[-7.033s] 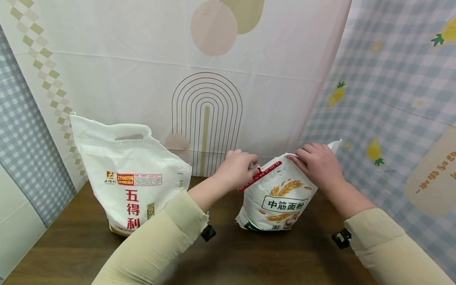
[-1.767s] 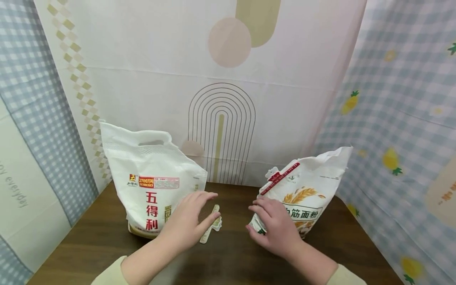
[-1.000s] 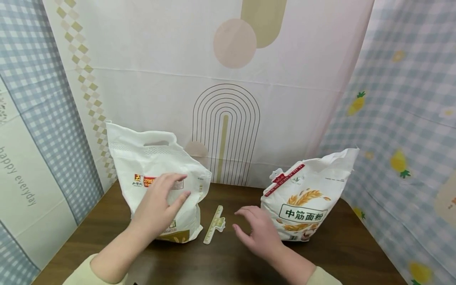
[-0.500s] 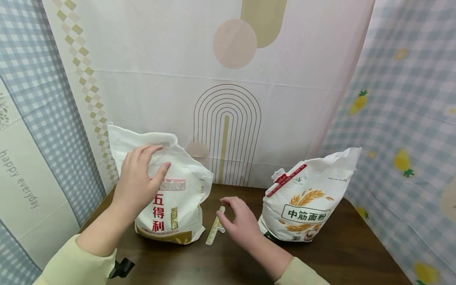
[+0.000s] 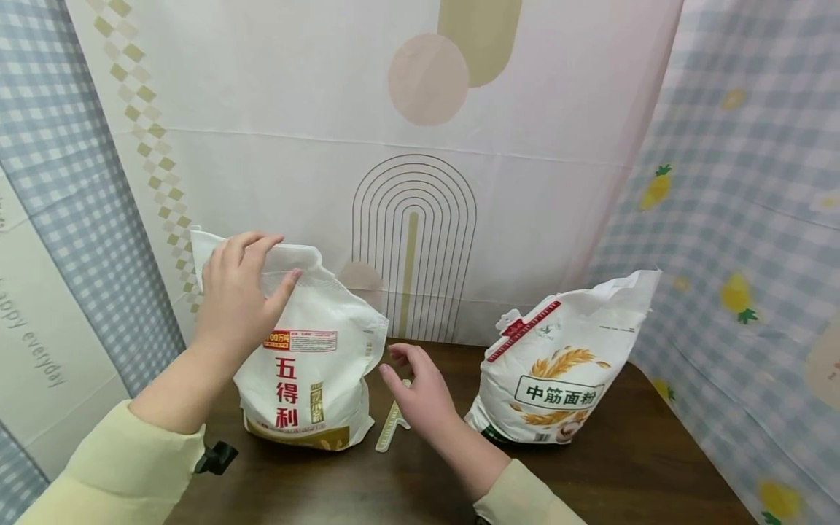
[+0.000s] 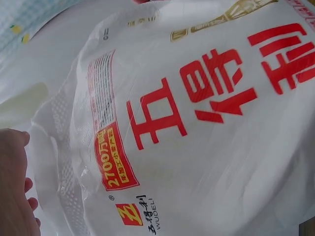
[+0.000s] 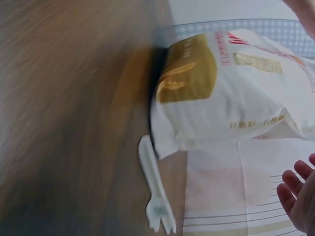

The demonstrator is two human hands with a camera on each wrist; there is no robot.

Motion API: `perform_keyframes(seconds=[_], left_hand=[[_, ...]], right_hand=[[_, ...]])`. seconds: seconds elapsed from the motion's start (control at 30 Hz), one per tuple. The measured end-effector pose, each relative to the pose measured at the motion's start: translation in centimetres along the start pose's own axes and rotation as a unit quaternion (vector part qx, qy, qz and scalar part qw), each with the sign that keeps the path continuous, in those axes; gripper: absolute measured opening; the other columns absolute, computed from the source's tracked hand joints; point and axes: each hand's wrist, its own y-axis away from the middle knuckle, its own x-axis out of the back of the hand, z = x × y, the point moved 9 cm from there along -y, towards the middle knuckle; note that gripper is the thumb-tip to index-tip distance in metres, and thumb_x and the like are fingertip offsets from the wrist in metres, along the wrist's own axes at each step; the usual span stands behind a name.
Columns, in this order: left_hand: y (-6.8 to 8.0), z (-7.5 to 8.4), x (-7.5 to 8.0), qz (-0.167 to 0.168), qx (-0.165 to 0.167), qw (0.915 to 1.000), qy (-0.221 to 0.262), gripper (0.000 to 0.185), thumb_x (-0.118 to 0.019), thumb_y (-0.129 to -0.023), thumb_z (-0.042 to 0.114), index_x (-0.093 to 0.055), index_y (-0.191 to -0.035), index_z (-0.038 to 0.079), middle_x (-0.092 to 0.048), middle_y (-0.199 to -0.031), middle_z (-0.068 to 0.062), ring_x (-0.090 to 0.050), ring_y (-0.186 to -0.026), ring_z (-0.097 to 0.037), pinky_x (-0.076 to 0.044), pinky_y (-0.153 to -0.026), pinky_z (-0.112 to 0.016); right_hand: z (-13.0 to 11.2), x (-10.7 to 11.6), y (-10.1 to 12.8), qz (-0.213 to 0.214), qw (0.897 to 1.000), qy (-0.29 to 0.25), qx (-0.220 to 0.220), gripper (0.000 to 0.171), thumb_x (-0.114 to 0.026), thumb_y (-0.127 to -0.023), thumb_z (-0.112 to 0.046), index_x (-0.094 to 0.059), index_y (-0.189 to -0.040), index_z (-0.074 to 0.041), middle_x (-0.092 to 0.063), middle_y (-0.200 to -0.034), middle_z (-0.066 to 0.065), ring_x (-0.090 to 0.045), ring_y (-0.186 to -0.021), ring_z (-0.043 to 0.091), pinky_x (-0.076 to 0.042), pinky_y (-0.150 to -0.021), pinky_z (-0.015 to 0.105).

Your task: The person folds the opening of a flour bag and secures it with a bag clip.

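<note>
Large white plastic flour bag [image 6: 197, 147] fills almost the whole view, rotated so its big red Chinese characters run sideways. A red-and-yellow label reading "2700" sits left of centre, with a small red-yellow logo and the word "WUDELI" below it. Gold print shows at the top edge. The left hand [image 6: 12, 191] is at the lower left edge, fingertips [image 6: 29, 186] against the bag's dotted, textured strip.
</note>
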Motion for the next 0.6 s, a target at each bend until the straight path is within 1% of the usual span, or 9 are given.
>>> perform_keyframes(seconds=[0.13,0.27,0.37,0.5,0.6], left_hand=[[-0.8,-0.2,-0.2,-0.022,-0.010,0.9997,-0.010,0.046,-0.072,-0.091,0.024,-0.058,-0.131,0.006,-0.052,-0.131,-0.018,-0.043,-0.124,-0.041,-0.028,-0.105,-0.060],[-1.5,-0.4,-0.8,-0.059,-0.020,0.9977,-0.025,0.040,-0.070,-0.093,0.027,-0.063,-0.126,0.007,-0.056,-0.129,-0.016,-0.045,-0.123,-0.040,-0.028,-0.105,-0.061],[-2.0,-0.5,-1.1,-0.095,-0.029,0.9944,-0.037,0.036,-0.067,-0.096,0.030,-0.064,-0.123,0.006,-0.057,-0.128,-0.016,-0.047,-0.123,-0.040,-0.030,-0.105,-0.061],[-2.8,-0.3,-1.2,-0.125,-0.049,0.9902,-0.038,0.033,-0.067,-0.096,0.031,-0.067,-0.115,0.004,-0.060,-0.124,-0.017,-0.051,-0.120,-0.041,-0.033,-0.104,-0.059],[-3.3,-0.2,-1.4,-0.140,-0.064,0.9877,-0.028,0.030,-0.068,-0.095,0.029,-0.068,-0.111,0.004,-0.063,-0.120,-0.017,-0.054,-0.117,-0.040,-0.035,-0.103,-0.058]], right_hand=[[-0.3,-0.8,-0.9,0.000,0.998,-0.057,-0.023,0.035,-0.062,-0.098,-0.032,-0.061,-0.127,-0.012,-0.061,-0.114,0.002,-0.059,-0.103,0.018,-0.050,-0.084,0.033],[-0.2,-1.7,-1.8,0.000,0.991,-0.120,-0.056,0.037,-0.063,-0.097,-0.033,-0.062,-0.128,-0.012,-0.060,-0.114,0.003,-0.060,-0.096,0.017,-0.052,-0.079,0.030],[-1.5,-1.5,-2.0,-0.001,0.984,-0.160,-0.077,0.034,-0.063,-0.098,-0.025,-0.063,-0.126,-0.007,-0.063,-0.111,0.009,-0.063,-0.094,0.022,-0.053,-0.080,0.033],[-3.2,-1.0,-2.1,-0.003,0.974,-0.207,-0.089,0.030,-0.063,-0.097,-0.012,-0.064,-0.122,0.004,-0.067,-0.104,0.016,-0.062,-0.090,0.017,-0.053,-0.081,0.031],[-3.0,-1.4,-2.5,-0.001,0.966,-0.241,-0.092,0.029,-0.063,-0.096,-0.010,-0.064,-0.120,0.007,-0.068,-0.103,0.017,-0.060,-0.085,0.009,-0.053,-0.079,0.029]])
